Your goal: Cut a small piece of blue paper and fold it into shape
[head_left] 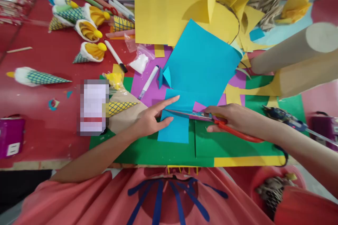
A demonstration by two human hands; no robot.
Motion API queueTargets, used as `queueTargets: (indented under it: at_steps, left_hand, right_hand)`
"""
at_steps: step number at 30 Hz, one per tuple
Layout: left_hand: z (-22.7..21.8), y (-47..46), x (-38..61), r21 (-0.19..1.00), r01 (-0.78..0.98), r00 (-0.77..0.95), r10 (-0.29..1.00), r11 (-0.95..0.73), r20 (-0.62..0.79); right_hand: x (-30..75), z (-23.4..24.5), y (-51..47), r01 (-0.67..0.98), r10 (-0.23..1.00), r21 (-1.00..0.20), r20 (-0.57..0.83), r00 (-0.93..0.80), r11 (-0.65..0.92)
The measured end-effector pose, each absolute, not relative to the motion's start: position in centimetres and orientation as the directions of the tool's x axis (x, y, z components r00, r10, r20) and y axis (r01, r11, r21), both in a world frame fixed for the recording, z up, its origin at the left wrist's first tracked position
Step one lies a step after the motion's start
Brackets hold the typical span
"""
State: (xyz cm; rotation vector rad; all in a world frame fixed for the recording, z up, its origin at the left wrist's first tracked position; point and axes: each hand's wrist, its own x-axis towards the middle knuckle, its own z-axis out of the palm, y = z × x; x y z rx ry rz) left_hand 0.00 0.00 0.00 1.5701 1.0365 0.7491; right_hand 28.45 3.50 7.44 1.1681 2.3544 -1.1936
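Note:
My right hand (229, 117) is closed round a pair of scissors (237, 133) with red handles. Their blades point left and lie across a small blue paper piece (174, 130), nearly closed along a cut line. My left hand (151, 119) rests at that paper's left edge, index finger and thumb stretched out on either side of the blade tips. Its other fingers are mostly hidden. Behind lies a larger blue sheet (203, 63), with a small folded blue scrap (167, 76) beside it. A green board (211, 144) is underneath.
Left are a pixelated object (93, 107), a yellow checked paper cone (123, 108), markers (149, 81) and several decorated cones (91, 52). Yellow sheets (163, 10) lie at the back. Large cardboard tubes (285, 51) and a glue gun (282, 117) are at right.

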Motion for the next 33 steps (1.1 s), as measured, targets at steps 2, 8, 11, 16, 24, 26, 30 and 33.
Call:
queueTargets:
  at_steps: [2, 8, 11, 16, 24, 26, 30, 33]
  left_hand:
    - [0.0, 0.0, 0.0, 0.968, 0.244, 0.426, 0.903, -0.053, -0.058]
    - [-0.3, 0.2, -0.3, 0.978, 0.207, 0.257, 0.966, -0.015, -0.039]
    - [-0.6, 0.4, -0.4, 0.969, 0.244, 0.138, 0.990, -0.037, 0.003]
    - [-0.9, 0.9, -0.3, 0.895, 0.424, 0.283, 0.959, -0.136, 0.012]
    - [-0.3, 1.2, -0.1, 0.826, 0.486, 0.395, 0.915, -0.285, 0.083]
    - [-0.3, 1.1, -0.2, 0.818, 0.485, 0.405, 0.908, -0.311, 0.105]
    - [-0.3, 0.8, -0.3, 0.802, 0.473, 0.467, 0.876, -0.365, 0.123]
    - [-0.2, 0.8, -0.2, 0.800, 0.453, 0.495, 0.857, -0.394, 0.142]
  right_hand:
    - [28.4, 7.5, 3.4, 0.758, 0.549, -0.554, -0.536, -0.641, 0.344]
    - [29.4, 7.0, 4.5, 0.817, 0.652, -0.440, -0.502, -0.567, 0.372]
    - [30.0, 6.8, 6.2, 0.884, 0.757, -0.331, -0.466, -0.459, 0.332]
    - [29.6, 6.1, 9.2, 0.970, 0.943, -0.100, -0.231, -0.239, 0.222]
    - [29.6, 4.7, 10.7, 0.962, 0.966, -0.137, -0.075, -0.248, 0.236]
    - [29.0, 5.0, 9.6, 0.975, 0.976, -0.040, 0.047, -0.214, 0.216]
    - [25.9, 5.0, 6.3, 0.812, 0.911, -0.413, 0.188, -0.368, 0.413]
    - [24.0, 3.6, 4.9, 0.543, 0.869, -0.784, -0.009, -0.495, 0.301]
